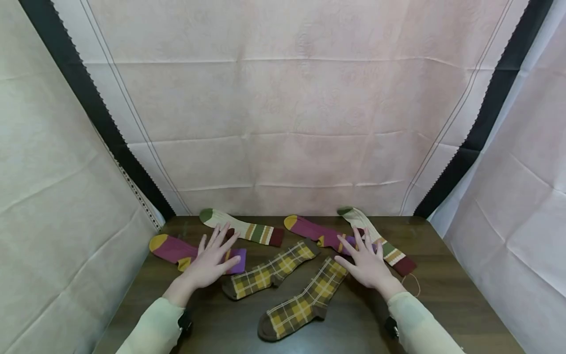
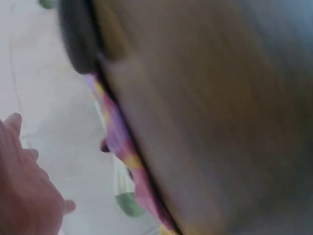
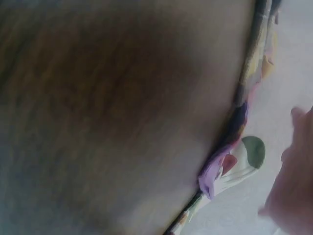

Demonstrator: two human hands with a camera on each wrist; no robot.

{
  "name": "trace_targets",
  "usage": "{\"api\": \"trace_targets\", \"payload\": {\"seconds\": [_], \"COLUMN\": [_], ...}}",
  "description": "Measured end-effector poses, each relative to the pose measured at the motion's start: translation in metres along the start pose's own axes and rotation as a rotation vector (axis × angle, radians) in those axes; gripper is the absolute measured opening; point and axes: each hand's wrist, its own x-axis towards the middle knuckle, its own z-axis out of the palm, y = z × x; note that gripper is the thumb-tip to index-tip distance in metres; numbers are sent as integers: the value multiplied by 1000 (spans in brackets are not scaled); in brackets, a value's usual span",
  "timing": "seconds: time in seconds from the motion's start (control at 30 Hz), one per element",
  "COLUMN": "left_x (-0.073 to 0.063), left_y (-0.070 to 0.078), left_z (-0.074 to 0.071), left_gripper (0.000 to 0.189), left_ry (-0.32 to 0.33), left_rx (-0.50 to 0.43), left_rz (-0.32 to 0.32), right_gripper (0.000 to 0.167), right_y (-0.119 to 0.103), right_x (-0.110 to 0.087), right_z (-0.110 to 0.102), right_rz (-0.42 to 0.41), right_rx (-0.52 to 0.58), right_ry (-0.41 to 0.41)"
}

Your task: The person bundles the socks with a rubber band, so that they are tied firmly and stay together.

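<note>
My left hand (image 1: pixel 205 265) has its fingers spread and holds nothing. It overlaps a purple sock (image 1: pixel 171 248) with a yellow toe, hiding part of its middle. Fingers also spread, my right hand (image 1: pixel 368 268) is over the cuff of another purple sock (image 1: pixel 311 231) and beside a cream sock (image 1: pixel 369 226) with a green toe and striped burgundy cuff. A matching cream sock (image 1: pixel 247 228) lies behind the left hand. Between the hands are two yellow-and-brown plaid socks, one farther back (image 1: pixel 274 270) and one nearer (image 1: pixel 305 302). Both wrist views show the hands raised above the tabletop.
The socks lie on a dark wooden table (image 1: pixel 221 324). Pale fabric walls stand at the back (image 1: pixel 287 108), left (image 1: pixel 62 196) and right (image 1: pixel 508 196), with black strips along the corners. A thin loop of string (image 1: pixel 417 282) lies near the right wrist.
</note>
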Motion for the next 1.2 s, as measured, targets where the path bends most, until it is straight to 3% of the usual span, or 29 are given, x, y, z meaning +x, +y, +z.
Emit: {"api": "trace_targets", "payload": {"seconds": [0.2, 0.3, 0.37, 0.53, 0.73, 0.9, 1.03, 1.1, 1.2], "left_x": [-1, -2, -4, -5, -12, -19, -18, -16, -11], "left_y": [19, 30, 39, 62, 81, 91, 96, 92, 70], "left_z": [-8, -6, -2, 10, 20, 27, 32, 39, 63], "left_gripper": [61, 44, 36, 29, 28, 27, 28, 30, 37], "left_ry": [36, 51, 45, -50, -192, -283, -365, -401, -458], "left_rx": [-235, -326, -383, -493, -593, -714, -726, -724, -741], "left_rz": [29, 23, 4, -15, -77, -137, -163, -141, -107], "right_gripper": [57, 46, 42, 46, 49, 49, 49, 48, 47], "right_y": [5, 8, 9, 6, -2, -8, -10, -10, -11], "right_x": [3, 3, 3, -4, -21, -22, -17, -15, -13], "right_z": [-7, -10, -10, -5, 7, 18, 20, 20, 21], "right_rz": [-106, -91, -66, 27, 192, 251, 240, 253, 279], "right_rx": [179, 295, 394, 577, 760, 757, 697, 677, 658], "right_ry": [56, 95, 72, -11, 51, 51, 22, 22, 37]}}
